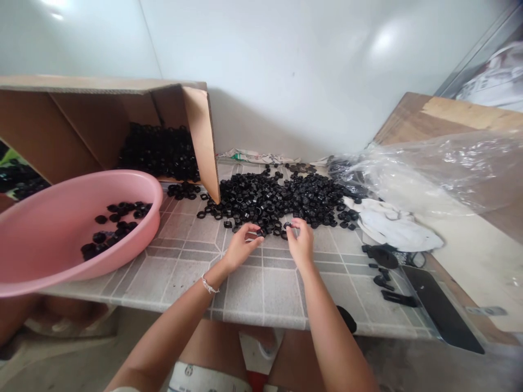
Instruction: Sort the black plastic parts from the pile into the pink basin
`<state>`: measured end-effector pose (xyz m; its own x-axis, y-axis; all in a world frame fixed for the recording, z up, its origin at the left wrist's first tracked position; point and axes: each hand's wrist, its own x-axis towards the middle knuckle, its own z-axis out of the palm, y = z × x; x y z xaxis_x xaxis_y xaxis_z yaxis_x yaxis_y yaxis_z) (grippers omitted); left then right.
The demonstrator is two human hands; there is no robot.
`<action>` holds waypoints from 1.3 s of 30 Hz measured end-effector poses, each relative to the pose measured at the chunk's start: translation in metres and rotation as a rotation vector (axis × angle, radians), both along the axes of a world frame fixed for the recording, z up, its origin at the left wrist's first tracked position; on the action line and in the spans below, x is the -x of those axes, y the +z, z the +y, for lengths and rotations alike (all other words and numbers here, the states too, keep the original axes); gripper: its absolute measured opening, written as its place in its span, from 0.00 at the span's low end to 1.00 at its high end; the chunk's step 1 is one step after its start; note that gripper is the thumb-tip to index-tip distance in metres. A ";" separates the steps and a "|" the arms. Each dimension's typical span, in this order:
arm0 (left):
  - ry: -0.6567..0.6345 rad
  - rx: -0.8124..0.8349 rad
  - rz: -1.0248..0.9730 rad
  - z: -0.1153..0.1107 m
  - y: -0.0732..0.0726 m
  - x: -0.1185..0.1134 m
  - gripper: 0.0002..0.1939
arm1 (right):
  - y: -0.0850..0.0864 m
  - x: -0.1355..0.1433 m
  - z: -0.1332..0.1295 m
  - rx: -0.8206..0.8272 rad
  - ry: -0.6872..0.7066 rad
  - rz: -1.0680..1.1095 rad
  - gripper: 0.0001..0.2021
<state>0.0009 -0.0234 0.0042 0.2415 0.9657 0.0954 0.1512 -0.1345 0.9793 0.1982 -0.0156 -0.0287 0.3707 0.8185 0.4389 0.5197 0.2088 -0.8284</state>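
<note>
Bare forearms (175, 321), ours, reach over the checked table (245, 283). Left of our grip, we have the open cardboard box (81, 120) and, nearer us, the pink basin (44, 234), with black pieces (100, 237) inside. Just beyond our grip spreads the pile of black rings (278, 198). Our left hand (241, 247) pinches one ring (260, 232); our right hand (301, 244) pinches a second ring (287, 225).
</note>
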 end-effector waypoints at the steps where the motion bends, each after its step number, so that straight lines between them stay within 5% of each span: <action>1: 0.002 0.000 -0.001 0.000 0.000 0.000 0.15 | 0.004 0.000 -0.002 -0.016 0.059 0.123 0.15; 6: -0.061 0.005 -0.073 -0.001 0.002 0.000 0.17 | 0.022 0.006 -0.016 0.099 0.475 0.842 0.13; 11: -0.133 0.056 -0.148 -0.004 0.006 -0.005 0.18 | 0.023 0.014 -0.017 0.227 0.614 1.086 0.12; 30: -0.100 0.031 -0.104 0.003 -0.007 -0.005 0.15 | 0.011 0.027 -0.020 0.238 0.560 0.492 0.12; 39: -0.095 -0.046 0.001 0.003 -0.007 -0.004 0.15 | 0.012 0.030 -0.021 0.236 0.537 0.471 0.15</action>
